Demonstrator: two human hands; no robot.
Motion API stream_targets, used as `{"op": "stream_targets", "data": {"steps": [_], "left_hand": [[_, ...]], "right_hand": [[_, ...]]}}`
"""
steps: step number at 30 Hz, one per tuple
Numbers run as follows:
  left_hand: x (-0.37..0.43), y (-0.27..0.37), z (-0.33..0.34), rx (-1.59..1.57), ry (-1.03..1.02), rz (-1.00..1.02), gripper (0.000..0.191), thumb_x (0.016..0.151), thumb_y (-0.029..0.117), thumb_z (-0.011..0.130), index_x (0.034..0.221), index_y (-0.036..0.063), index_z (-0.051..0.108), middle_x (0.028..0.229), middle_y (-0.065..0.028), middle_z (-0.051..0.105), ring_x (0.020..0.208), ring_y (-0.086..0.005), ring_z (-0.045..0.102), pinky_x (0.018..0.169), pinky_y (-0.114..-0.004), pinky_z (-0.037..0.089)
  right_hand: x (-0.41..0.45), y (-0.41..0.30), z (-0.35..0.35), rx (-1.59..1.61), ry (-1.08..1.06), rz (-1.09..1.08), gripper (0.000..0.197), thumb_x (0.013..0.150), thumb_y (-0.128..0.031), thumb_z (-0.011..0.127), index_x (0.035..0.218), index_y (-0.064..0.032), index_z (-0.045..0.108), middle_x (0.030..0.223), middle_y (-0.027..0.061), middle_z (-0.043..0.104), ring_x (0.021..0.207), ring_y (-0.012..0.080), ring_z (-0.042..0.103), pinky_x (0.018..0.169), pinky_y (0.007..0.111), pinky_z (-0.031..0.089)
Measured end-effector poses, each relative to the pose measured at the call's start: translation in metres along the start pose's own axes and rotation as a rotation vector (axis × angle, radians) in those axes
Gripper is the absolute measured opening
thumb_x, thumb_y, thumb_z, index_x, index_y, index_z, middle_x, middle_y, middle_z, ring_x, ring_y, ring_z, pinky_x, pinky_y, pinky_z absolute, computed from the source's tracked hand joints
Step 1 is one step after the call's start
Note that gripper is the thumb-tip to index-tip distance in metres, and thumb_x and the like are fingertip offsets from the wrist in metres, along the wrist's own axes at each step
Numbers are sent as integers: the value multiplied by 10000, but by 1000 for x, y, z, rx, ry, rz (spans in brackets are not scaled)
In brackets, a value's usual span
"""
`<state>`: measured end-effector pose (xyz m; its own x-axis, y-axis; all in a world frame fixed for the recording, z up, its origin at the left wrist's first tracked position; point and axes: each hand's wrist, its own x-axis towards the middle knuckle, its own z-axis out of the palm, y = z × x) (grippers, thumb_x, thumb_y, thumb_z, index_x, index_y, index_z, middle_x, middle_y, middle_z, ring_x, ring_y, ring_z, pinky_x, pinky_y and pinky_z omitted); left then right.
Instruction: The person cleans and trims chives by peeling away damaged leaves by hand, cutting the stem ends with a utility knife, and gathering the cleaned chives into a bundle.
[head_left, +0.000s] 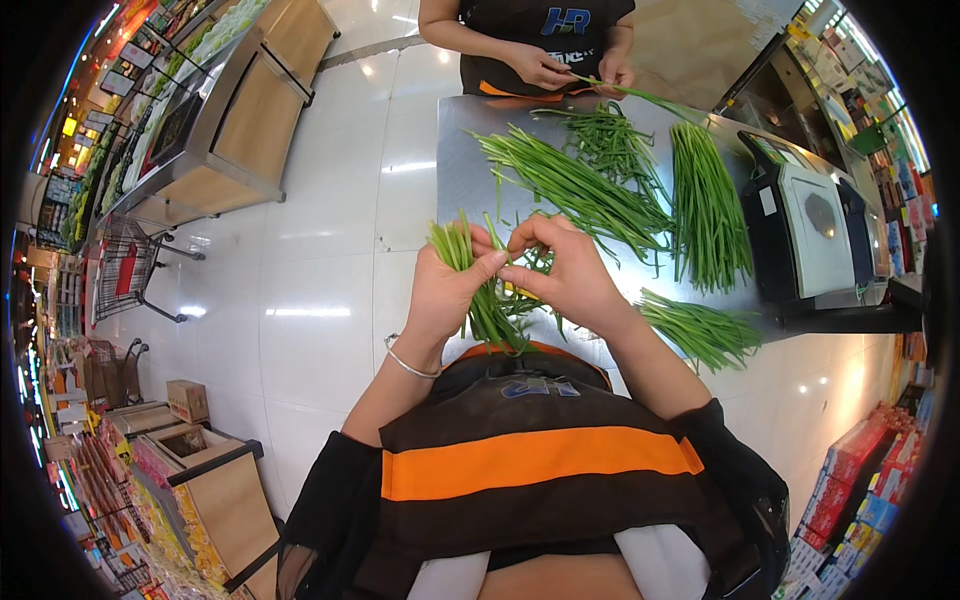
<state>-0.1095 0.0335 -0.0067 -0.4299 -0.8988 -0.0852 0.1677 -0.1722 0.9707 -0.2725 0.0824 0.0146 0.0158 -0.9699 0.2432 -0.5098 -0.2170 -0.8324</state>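
My left hand (442, 289) is wrapped around a bunch of green garlic chives (452, 246), pale cut ends up and leaf tips hanging toward my apron. Close against its thumb, my right hand (566, 274) pinches a single chive stalk (493, 231) between thumb and forefinger. Loose chive scraps (536, 262) lie on the steel table (461, 150) beneath my hands, partly hidden by them. Beyond, a large pile of chives (577, 187) lies slantwise. Right of it is a neat long bundle (709, 206), and a smaller bundle (701, 330) sits near my right forearm.
Across the table a co-worker's hands (551, 69) hold a few chives. A heap of trimmed bits (611, 142) lies on the far side. A weighing scale (814, 217) stands at the right end. Left, on the tiled floor, are a shopping cart (124, 270) and a produce stand (247, 112).
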Motion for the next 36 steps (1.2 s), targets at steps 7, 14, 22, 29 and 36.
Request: {"op": "stream_targets", "data": {"steps": [7,14,22,29,36], "left_hand": [[-1,4,-5,77,-71,-61,149,764,60,679,846,8,565,733,-9,560,633,-64,501,557,-186,398],[1,8,-19,-101,-262,-251,135,815,99,604,880,-12,565,738,-38,561,514,-40,394,505,-180,346],[9,-3,-33,-385,-128,-154,192,887,136,522,1021,-1,523,867,-85,589,642,-80,473,589,-211,405],[12,-3,-50,-516,-6,-15,181,929,187,445,1019,50,520,831,-38,540,680,-95,461,646,-263,413],[11,1,-78,-865,-54,179,196,957,266,380,1018,107,477,789,11,470,680,-95,400,661,-260,399]], "right_hand": [[-3,9,-3,91,66,41,107,755,-120,625,799,-45,562,712,46,586,691,198,498,625,309,413],[-7,70,-12,-125,219,203,57,759,-83,582,802,-47,570,722,55,579,695,225,504,641,339,407],[-11,59,14,499,-297,249,326,919,-223,438,1134,-8,555,1015,102,610,938,191,560,853,303,421],[-19,39,8,624,-373,345,351,938,-264,420,1090,14,570,766,7,558,666,71,447,612,216,375],[-29,35,-16,524,-215,380,191,886,-142,485,843,3,602,701,-9,538,639,62,440,595,225,384]]}}
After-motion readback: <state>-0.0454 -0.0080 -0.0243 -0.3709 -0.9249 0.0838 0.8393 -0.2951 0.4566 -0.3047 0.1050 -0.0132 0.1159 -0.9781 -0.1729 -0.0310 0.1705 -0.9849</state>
